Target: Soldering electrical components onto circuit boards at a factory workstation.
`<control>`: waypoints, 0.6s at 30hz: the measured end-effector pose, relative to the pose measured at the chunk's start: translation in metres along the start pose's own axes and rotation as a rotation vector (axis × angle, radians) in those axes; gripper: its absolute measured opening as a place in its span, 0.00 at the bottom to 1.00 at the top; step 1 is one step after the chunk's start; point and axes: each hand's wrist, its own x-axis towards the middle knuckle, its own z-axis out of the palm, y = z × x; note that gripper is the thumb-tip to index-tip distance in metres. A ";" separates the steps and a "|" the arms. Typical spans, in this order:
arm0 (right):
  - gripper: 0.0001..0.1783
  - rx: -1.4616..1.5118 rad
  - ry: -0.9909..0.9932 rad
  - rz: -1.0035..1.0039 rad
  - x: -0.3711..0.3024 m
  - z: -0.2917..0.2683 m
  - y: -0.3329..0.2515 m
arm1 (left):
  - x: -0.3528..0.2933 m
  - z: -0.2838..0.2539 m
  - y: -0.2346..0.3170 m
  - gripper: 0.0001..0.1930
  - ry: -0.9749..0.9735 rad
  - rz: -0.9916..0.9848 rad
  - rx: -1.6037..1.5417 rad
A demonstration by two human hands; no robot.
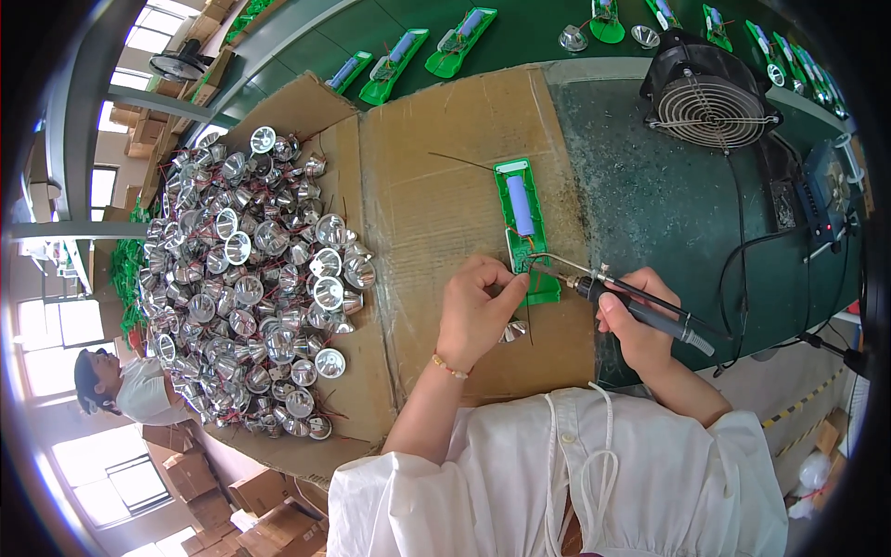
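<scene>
My right hand [636, 320] grips a dark soldering iron [650, 311] whose metal tip reaches left onto a green circuit board [525, 232] carrying a blue cylindrical cell [520, 204]. My left hand [475, 311] pinches thin wires at the board's lower end, right beside the iron's tip. A silver cone-shaped reflector [512, 330] hangs under my left hand, mostly hidden by it. The board lies on a brown cardboard sheet [436, 186].
A big heap of silver reflectors [251, 278] with red wires covers the cardboard at left. A black fan [710, 93] stands at the back right, a soldering station [826, 190] beside it. Several green boards [394, 65] lie on the green belt behind. Another person [121, 385] sits at far left.
</scene>
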 end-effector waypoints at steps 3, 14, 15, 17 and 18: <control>0.08 0.048 0.043 0.036 -0.002 0.001 -0.002 | 0.000 0.001 0.000 0.07 0.002 -0.009 -0.007; 0.07 0.014 0.154 -0.161 0.001 -0.010 0.000 | 0.002 -0.003 0.000 0.07 -0.010 -0.023 0.027; 0.08 0.006 0.172 -0.157 0.003 -0.012 0.002 | 0.002 -0.003 0.002 0.07 -0.003 -0.008 0.072; 0.08 0.001 0.195 -0.156 0.006 -0.018 0.006 | -0.004 -0.001 0.006 0.07 0.083 -0.104 -0.160; 0.08 0.000 0.215 -0.151 0.008 -0.023 0.009 | -0.006 0.000 0.008 0.06 0.167 -0.201 -0.395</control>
